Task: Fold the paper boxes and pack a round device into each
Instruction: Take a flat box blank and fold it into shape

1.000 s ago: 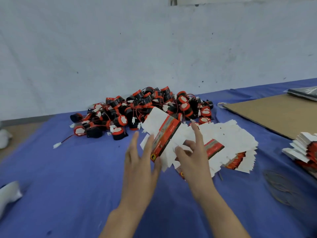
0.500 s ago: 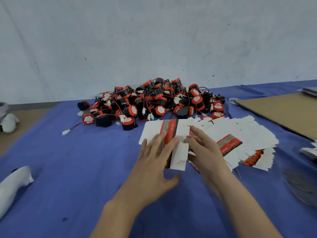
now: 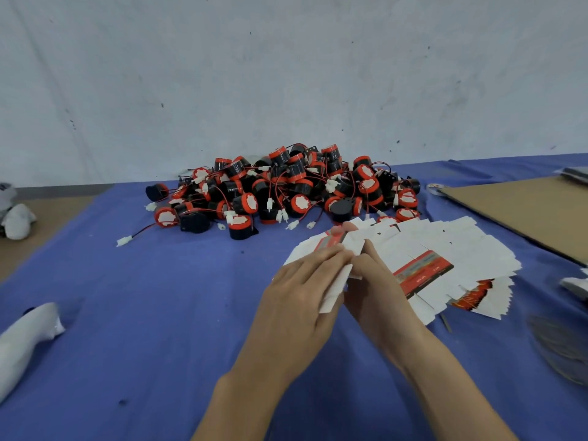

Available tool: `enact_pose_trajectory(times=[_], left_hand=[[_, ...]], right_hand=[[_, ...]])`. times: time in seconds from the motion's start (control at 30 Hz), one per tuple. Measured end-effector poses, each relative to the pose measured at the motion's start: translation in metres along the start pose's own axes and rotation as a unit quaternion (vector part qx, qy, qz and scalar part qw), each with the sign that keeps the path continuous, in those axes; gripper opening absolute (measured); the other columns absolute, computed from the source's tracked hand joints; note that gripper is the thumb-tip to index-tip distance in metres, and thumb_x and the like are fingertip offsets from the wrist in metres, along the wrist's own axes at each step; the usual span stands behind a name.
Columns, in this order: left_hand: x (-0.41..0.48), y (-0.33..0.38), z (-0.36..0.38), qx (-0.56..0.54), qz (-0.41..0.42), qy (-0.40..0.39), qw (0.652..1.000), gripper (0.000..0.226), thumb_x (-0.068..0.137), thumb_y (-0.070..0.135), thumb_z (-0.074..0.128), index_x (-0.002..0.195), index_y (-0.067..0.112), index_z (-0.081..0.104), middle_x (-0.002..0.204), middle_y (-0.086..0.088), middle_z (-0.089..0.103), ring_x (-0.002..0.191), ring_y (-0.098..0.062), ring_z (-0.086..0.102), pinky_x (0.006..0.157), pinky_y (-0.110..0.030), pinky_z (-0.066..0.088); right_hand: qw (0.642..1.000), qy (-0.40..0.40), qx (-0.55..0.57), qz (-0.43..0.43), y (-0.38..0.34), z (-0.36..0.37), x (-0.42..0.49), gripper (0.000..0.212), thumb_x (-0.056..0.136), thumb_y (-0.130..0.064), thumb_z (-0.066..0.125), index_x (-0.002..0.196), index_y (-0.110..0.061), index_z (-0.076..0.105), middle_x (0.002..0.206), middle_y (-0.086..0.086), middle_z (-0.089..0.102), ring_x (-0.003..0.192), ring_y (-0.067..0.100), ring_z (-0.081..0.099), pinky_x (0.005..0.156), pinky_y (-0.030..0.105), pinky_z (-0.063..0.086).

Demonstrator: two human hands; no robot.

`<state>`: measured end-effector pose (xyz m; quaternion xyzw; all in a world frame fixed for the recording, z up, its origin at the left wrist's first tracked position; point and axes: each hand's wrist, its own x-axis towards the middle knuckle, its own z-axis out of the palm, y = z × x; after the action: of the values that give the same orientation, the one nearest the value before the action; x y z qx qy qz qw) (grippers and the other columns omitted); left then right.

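A flat white paper box blank (image 3: 334,283) with a red stripe is held between both hands just above the blue cloth. My left hand (image 3: 302,291) grips its left side, fingers curled over the top. My right hand (image 3: 375,288) grips its right side, and its fingertips reach the far edge. Most of the blank is hidden by the hands. To the right lies a fanned stack of flat box blanks (image 3: 445,256). Behind the hands sits a heap of round black and red devices (image 3: 286,189) with red wires and white plugs.
A blue cloth (image 3: 143,313) covers the table up to a grey wall. A brown cardboard sheet (image 3: 525,208) lies at the right. White bundles (image 3: 22,342) lie at the left edge, and more blanks (image 3: 576,288) sit at the far right edge.
The blank went from held up and tilted to low over the cloth. Both hands closed in on it and now meet at its middle. The head camera moved closer.
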<state>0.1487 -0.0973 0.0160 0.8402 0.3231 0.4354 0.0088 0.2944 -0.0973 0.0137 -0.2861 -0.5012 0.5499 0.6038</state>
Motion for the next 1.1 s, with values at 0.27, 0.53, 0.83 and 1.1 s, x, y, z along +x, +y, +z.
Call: enact_pose_trajectory(times=[0.27, 0.53, 0.83, 1.1], left_hand=[[0.008, 0.000, -0.012, -0.118, -0.105, 0.002, 0.987, 0.078, 0.078, 0.078, 0.055, 0.141, 0.066, 0.011, 0.141, 0.049, 0.023, 0.136, 0.012, 0.027, 0.109, -0.033, 0.038], [0.012, 0.000, -0.009, -0.246, -0.200, 0.058, 0.947, 0.100, 0.065, 0.093, 0.053, 0.149, 0.057, 0.012, 0.144, 0.044, 0.028, 0.132, 0.011, 0.040, 0.102, -0.025, 0.047], [0.014, 0.012, -0.015, -0.419, -0.265, 0.066, 0.866, 0.069, 0.071, 0.090, 0.027, 0.136, 0.067, 0.034, 0.137, 0.017, 0.058, 0.117, -0.005, 0.063, 0.097, -0.031, 0.054], [0.013, 0.011, -0.020, -0.448, -0.244, 0.040, 0.859, 0.096, 0.063, 0.099, 0.036, 0.146, 0.051, 0.036, 0.142, 0.006, 0.056, 0.127, -0.015, 0.058, 0.104, -0.040, 0.050]], right_hand=[[0.997, 0.023, -0.076, 0.022, 0.003, 0.006, -0.010, 0.045, 0.085, -0.039, 0.054, 0.129, -0.030, 0.062, 0.121, 0.003, 0.070, 0.113, 0.019, 0.066, 0.097, 0.039, 0.054], [0.989, 0.035, -0.140, -0.025, 0.005, 0.034, -0.020, 0.106, 0.061, -0.098, 0.048, 0.148, -0.038, 0.041, 0.138, -0.019, 0.060, 0.130, 0.003, 0.054, 0.105, 0.024, 0.048], [0.914, 0.093, -0.347, -0.187, 0.014, 0.042, -0.018, 0.073, 0.095, -0.076, 0.028, 0.157, -0.042, 0.013, 0.161, -0.026, 0.018, 0.150, 0.005, 0.021, 0.119, 0.032, 0.032], [0.868, 0.152, -0.372, -0.293, 0.018, 0.050, -0.016, 0.042, 0.104, -0.059, 0.031, 0.124, -0.030, 0.054, 0.141, -0.012, 0.052, 0.135, 0.017, 0.048, 0.106, 0.038, 0.044]])
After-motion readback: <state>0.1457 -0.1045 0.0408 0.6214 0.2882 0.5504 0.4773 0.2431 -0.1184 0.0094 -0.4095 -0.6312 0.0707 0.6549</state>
